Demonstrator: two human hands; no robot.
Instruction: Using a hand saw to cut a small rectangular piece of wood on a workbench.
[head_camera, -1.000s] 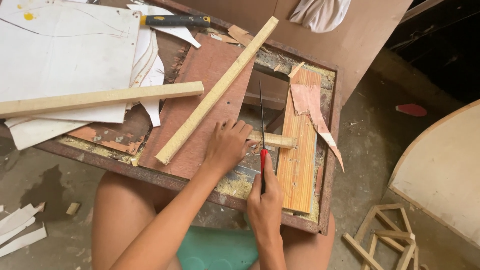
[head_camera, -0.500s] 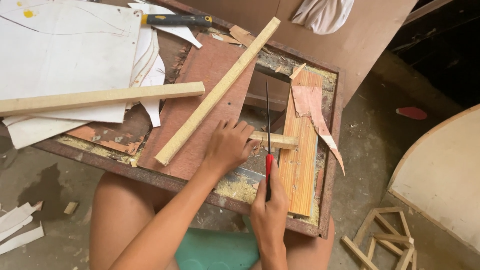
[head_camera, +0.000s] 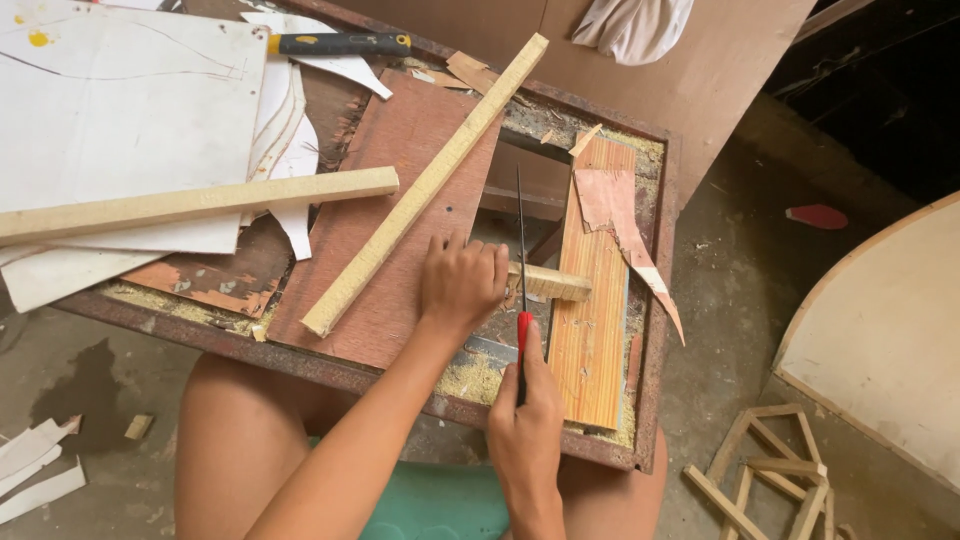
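The left hand (head_camera: 462, 283) is pressed flat on a short stick (head_camera: 548, 282), fingers together, pinning it down on the table (head_camera: 655, 300). The stick pokes out to the right of that hand, onto a striped orange board (head_camera: 592, 330). The right hand (head_camera: 525, 430) is closed tight around the red handle of a thin saw (head_camera: 521, 262). The saw's blade runs away from this hand and crosses the stick just beside the left hand's fingers. A long stick (head_camera: 425, 185) lies slanted, just past the left hand. Another long stick (head_camera: 200, 203) lies far to the left, on white sheets (head_camera: 120, 110).
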